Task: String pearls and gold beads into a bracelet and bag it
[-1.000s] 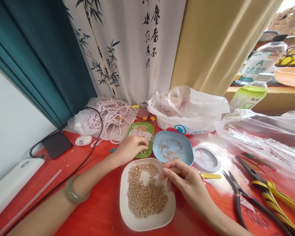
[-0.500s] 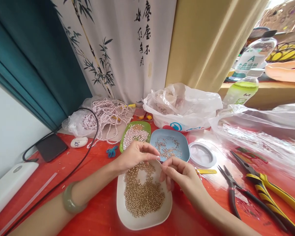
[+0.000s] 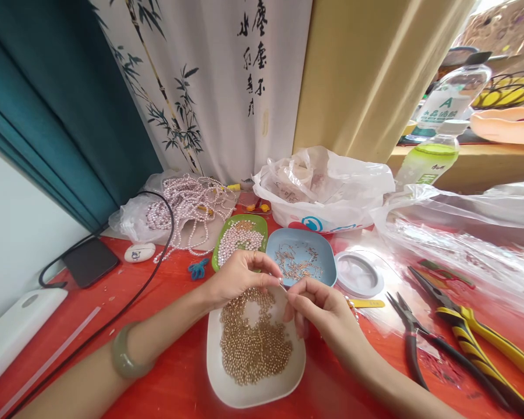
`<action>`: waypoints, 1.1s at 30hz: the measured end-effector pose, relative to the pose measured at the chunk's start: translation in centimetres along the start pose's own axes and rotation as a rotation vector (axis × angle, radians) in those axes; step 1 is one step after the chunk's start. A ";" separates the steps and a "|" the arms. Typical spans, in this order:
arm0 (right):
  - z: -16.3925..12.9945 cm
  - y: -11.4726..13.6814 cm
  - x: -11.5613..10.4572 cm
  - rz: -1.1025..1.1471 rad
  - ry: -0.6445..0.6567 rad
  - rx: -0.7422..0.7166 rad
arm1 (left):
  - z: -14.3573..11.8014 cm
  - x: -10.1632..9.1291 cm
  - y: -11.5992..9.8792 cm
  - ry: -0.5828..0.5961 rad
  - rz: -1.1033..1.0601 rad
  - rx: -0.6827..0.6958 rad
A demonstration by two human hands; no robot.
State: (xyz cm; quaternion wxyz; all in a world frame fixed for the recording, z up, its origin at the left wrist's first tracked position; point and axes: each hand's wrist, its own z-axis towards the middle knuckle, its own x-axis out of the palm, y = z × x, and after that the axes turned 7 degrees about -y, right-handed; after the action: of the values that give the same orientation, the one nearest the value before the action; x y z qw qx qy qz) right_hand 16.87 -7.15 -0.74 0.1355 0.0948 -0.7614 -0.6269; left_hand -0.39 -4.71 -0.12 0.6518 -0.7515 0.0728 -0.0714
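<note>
i see both hands meeting over the far rim of the white dish (image 3: 227,389), which sits near the front edge of the desk (image 3: 174,372) and carries a heap of small gold beads (image 3: 253,343). left hand (image 3: 238,278): thumb and forefinger pinched together on something too small for me to make out, tips pointing right. right hand (image 3: 321,308): fingertips likewise pinched, almost touching the left ones; i cannot tell what they hold. a pale green bangle (image 3: 124,356) circles the left wrist. just behind the hands, a green dish (image 3: 220,247) of pale pearls and, touching it on the right, a blue dish (image 3: 323,262) of thin gold pins. right of that a round clear lid (image 3: 358,273), then black pliers (image 3: 413,343) and yellow-handled pliers (image 3: 475,337) toward the right edge. at the back edge, pearl strands (image 3: 187,206) on plastic and a white plastic bag (image 3: 327,189). a phone (image 3: 91,262) with a black cable (image 3: 157,273) lies at the left edge.
</note>
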 end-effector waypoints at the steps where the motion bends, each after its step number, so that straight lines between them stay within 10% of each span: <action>1: 0.0 0.0 0.0 0.001 0.002 0.000 | 0.0 0.0 0.0 0.001 -0.001 0.000; 33: 0.1 0.1 0.2 0.001 -0.007 -0.017 | -0.5 -0.3 -1.1 0.051 0.245 0.107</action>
State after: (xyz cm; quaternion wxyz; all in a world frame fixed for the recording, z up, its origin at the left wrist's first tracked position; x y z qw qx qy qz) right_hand 16.66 -7.06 -0.65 0.1339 0.0914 -0.7566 -0.6334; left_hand -0.71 -4.98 1.08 0.6927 -0.6991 0.1768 -0.0139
